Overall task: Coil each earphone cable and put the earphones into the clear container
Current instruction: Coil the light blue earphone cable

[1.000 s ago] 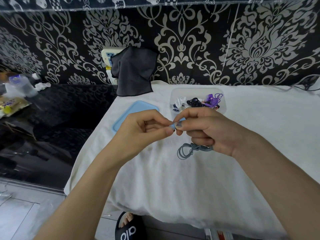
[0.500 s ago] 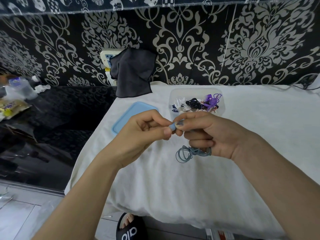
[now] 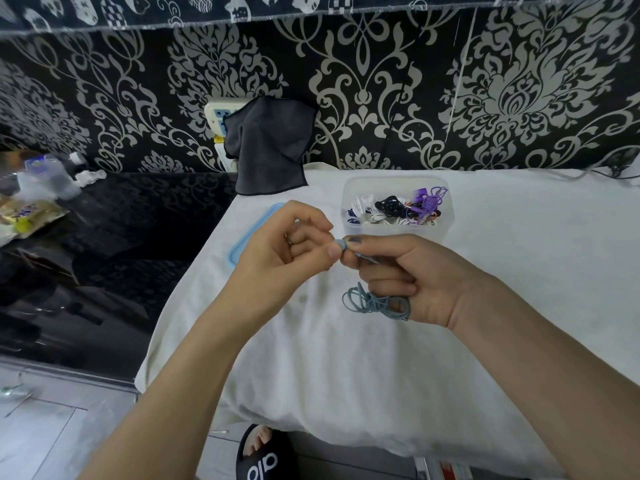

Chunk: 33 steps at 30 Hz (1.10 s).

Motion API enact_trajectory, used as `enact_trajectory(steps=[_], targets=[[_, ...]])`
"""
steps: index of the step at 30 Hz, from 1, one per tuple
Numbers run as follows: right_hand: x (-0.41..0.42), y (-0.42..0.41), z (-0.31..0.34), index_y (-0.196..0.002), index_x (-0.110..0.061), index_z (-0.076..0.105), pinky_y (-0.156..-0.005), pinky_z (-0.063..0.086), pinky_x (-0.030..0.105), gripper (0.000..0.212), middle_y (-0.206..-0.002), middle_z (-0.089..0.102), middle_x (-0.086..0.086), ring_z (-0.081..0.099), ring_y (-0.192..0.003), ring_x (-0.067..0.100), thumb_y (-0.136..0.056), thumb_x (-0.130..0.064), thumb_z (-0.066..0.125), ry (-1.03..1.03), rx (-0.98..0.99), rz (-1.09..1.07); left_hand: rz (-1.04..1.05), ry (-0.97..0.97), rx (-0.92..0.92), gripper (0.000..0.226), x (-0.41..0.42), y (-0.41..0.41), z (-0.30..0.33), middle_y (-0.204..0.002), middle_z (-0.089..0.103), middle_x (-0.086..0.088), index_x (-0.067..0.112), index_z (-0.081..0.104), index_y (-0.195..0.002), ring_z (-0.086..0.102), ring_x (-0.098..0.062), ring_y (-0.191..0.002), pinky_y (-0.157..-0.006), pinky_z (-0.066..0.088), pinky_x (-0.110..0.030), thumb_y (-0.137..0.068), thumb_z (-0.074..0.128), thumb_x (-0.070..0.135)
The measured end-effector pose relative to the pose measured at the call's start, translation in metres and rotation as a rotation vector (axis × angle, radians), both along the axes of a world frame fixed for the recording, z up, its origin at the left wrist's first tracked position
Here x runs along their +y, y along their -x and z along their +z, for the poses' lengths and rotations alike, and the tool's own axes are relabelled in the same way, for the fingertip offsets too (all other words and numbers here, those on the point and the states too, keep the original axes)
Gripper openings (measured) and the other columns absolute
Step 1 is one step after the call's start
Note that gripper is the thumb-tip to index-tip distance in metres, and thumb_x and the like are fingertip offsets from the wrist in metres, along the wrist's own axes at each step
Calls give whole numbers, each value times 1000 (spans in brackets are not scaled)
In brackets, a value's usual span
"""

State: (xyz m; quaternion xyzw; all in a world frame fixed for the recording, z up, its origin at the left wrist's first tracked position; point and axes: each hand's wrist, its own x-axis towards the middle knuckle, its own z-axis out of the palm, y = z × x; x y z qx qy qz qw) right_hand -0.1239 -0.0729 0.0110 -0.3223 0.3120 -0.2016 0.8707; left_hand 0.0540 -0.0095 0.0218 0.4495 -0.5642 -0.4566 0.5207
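Note:
A blue-grey earphone cable (image 3: 372, 302) hangs in small loops under my right hand (image 3: 408, 277), whose curled fingers grip the coil. My left hand (image 3: 289, 252) pinches the light blue earbud (image 3: 341, 244) between thumb and forefinger, tip to tip with my right thumb. Just behind the hands stands the clear container (image 3: 396, 183) on the white cloth, holding several coiled earphones in white, black and purple.
The container's blue lid (image 3: 244, 240) lies left of it, partly behind my left hand. A dark cloth (image 3: 270, 147) hangs over a white socket at the wall. A black glossy surface with bottles and packets lies to the left. A sandalled foot (image 3: 259, 452) shows below the table edge.
Both hands stay together at the earbud. The coil under my right hand has shifted slightly and hangs a little lower; my left fingers have opened a bit around the bud.

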Motion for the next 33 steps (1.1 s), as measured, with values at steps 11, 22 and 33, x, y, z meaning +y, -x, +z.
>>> enact_trajectory(steps=[11, 22, 33], targets=[[3, 0, 0, -77, -13, 65, -32, 12, 12, 4, -74, 63, -2, 9, -40, 7, -78, -15, 68, -85, -53, -41, 106, 178, -100, 9, 6, 9, -3, -88, 74, 4, 0, 65, -94, 72, -14, -83, -80, 53, -25, -90, 66, -9], [6, -5, -7, -91, -9, 63, -28, 17, 13, 9, -70, 59, -1, 27, -27, 5, -85, -15, 63, -218, -259, -26, 135, 213, -100, 17, 5, 11, -1, -89, 72, 3, 10, 68, -92, 67, -15, -81, -80, 53, -27, -86, 72, -6], [8, -7, -6, -94, -10, 59, -30, 16, 13, 7, -70, 58, -2, 26, -30, 5, -89, -15, 58, -189, -259, -42, 140, 214, -96, 6, 7, 11, -1, -89, 72, 1, 2, 67, -95, 69, -15, -84, -80, 54, -28, -93, 64, -3]])
